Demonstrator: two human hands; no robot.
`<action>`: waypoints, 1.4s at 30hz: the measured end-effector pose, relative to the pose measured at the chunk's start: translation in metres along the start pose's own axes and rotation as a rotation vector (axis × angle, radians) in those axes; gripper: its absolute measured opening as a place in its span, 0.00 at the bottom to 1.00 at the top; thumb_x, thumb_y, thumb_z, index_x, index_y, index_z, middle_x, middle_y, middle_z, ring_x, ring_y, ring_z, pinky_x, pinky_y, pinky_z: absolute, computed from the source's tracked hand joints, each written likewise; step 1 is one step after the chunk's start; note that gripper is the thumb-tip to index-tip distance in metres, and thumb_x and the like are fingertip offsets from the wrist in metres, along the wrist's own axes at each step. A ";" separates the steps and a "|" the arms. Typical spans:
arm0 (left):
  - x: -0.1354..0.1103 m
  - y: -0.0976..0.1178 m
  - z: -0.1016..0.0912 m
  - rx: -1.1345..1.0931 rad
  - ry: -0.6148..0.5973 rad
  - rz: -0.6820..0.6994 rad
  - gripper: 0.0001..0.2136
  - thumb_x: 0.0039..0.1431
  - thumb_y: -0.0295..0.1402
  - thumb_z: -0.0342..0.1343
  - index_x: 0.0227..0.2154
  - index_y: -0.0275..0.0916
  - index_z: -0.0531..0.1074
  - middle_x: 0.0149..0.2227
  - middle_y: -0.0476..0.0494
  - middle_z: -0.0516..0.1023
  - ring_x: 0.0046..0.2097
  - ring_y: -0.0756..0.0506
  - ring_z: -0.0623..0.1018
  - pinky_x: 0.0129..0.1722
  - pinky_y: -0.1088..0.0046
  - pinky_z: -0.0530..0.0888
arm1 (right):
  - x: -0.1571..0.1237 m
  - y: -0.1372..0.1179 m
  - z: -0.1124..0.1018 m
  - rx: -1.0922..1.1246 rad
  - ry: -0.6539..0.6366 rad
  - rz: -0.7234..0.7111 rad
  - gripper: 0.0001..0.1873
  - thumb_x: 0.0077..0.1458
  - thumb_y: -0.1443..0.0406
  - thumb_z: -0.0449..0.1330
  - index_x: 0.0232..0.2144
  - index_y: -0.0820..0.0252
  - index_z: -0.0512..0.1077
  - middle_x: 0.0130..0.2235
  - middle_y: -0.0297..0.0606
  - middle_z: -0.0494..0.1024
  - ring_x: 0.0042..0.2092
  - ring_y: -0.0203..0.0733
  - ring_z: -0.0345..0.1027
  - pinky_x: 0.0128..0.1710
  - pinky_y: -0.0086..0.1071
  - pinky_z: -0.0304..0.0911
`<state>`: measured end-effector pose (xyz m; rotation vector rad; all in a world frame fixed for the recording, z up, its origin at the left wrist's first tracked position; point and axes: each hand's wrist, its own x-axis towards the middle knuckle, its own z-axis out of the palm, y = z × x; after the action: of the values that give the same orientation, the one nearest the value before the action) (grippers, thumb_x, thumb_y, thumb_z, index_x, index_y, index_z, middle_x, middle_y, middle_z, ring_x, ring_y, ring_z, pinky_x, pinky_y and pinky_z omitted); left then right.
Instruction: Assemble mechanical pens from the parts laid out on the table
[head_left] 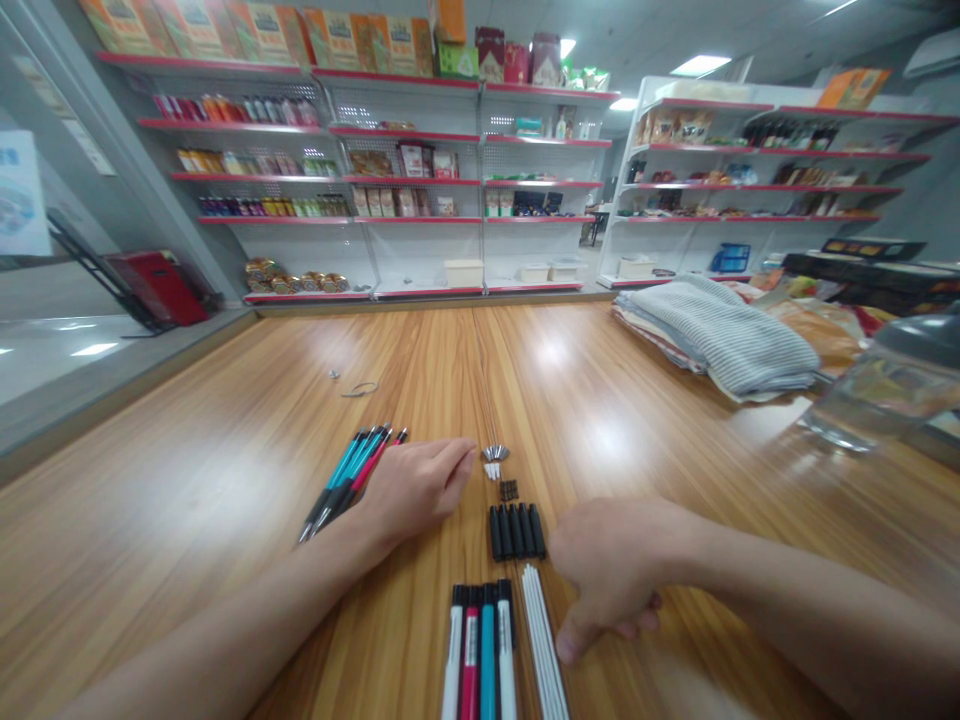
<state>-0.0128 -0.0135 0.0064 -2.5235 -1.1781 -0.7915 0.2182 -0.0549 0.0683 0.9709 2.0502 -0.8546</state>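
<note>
My left hand [429, 482] is closed, its fingers curled together beside a small fan of silver cone tips [494, 454]; whatever may be in the fingers is hidden. Just under it lie pens in blue and pink [346, 474] with black grips. My right hand [616, 565] rests palm down, thumb apart from the curled fingers and close to a bundle of white refill tubes [541, 640]. Left of that hand is a row of black rubber grips [517, 531]. Small white pieces [492, 470] and dark little parts [509, 490] sit above them. Several pen barrels [480, 650] in white, pink and blue stand in line nearest me.
A thin ring-shaped loop [361, 389] and a tiny metal piece [334, 374] lie farther back. Folded striped cloth [720, 330] and a clear water jug [877, 390] occupy the right side. Stocked shelves [405, 180] line the room beyond the wooden table [247, 440].
</note>
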 end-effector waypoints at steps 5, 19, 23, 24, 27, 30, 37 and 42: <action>0.000 0.001 -0.003 -0.236 0.024 -0.113 0.11 0.63 0.33 0.48 0.41 0.39 0.73 0.30 0.46 0.78 0.29 0.50 0.75 0.29 0.75 0.68 | 0.006 0.043 -0.023 0.212 -0.082 -0.196 0.29 0.44 0.42 0.60 0.19 0.65 0.73 0.15 0.31 0.70 0.17 0.31 0.62 0.22 0.26 0.60; 0.014 -0.009 0.008 -1.163 0.332 -0.624 0.12 0.63 0.37 0.49 0.44 0.38 0.71 0.28 0.48 0.68 0.30 0.52 0.68 0.27 0.79 0.66 | 0.063 0.056 -0.020 0.103 1.584 -0.404 0.11 0.58 0.61 0.55 0.38 0.63 0.72 0.30 0.36 0.74 0.31 0.35 0.65 0.35 0.30 0.61; 0.014 -0.005 0.008 -1.462 0.322 -0.638 0.11 0.61 0.37 0.54 0.42 0.36 0.72 0.30 0.47 0.70 0.29 0.53 0.69 0.28 0.78 0.67 | 0.058 0.033 -0.013 -0.213 1.537 -0.552 0.17 0.59 0.65 0.55 0.51 0.59 0.68 0.39 0.40 0.75 0.40 0.40 0.67 0.41 0.34 0.63; 0.014 -0.004 0.008 -1.538 0.302 -0.642 0.11 0.60 0.37 0.55 0.41 0.35 0.73 0.31 0.46 0.71 0.29 0.54 0.69 0.29 0.78 0.68 | 0.057 0.031 -0.013 -0.257 1.524 -0.575 0.19 0.58 0.65 0.55 0.53 0.58 0.66 0.40 0.41 0.75 0.40 0.41 0.67 0.41 0.34 0.63; 0.011 -0.001 0.011 -1.664 0.175 -0.650 0.11 0.57 0.35 0.58 0.40 0.34 0.74 0.34 0.44 0.74 0.30 0.54 0.71 0.31 0.77 0.69 | 0.059 0.033 -0.013 -0.312 1.523 -0.625 0.21 0.58 0.64 0.57 0.54 0.59 0.65 0.40 0.41 0.75 0.39 0.41 0.67 0.39 0.35 0.64; 0.010 0.001 0.014 -1.604 -0.009 -0.645 0.13 0.56 0.35 0.60 0.41 0.33 0.76 0.32 0.43 0.75 0.30 0.53 0.70 0.30 0.78 0.68 | 0.063 0.039 -0.014 -0.294 1.545 -0.664 0.15 0.58 0.68 0.57 0.48 0.58 0.68 0.39 0.39 0.76 0.38 0.40 0.67 0.37 0.34 0.63; 0.011 0.006 0.012 -1.261 -0.122 -0.604 0.12 0.56 0.37 0.58 0.39 0.35 0.76 0.26 0.48 0.72 0.27 0.53 0.68 0.26 0.79 0.65 | 0.068 0.044 -0.017 -0.006 1.679 -0.652 0.06 0.58 0.69 0.57 0.39 0.60 0.71 0.33 0.38 0.75 0.34 0.38 0.66 0.34 0.32 0.63; 0.011 0.007 0.012 -1.091 -0.154 -0.593 0.14 0.58 0.38 0.55 0.43 0.36 0.76 0.28 0.47 0.74 0.26 0.53 0.66 0.25 0.78 0.63 | 0.066 0.046 -0.019 0.133 1.708 -0.580 0.06 0.60 0.68 0.55 0.39 0.60 0.71 0.34 0.38 0.74 0.33 0.37 0.66 0.32 0.31 0.62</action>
<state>0.0028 -0.0057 0.0024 -3.0523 -1.9896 -1.8082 0.2194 0.0073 0.0131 1.3986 3.8788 -0.2825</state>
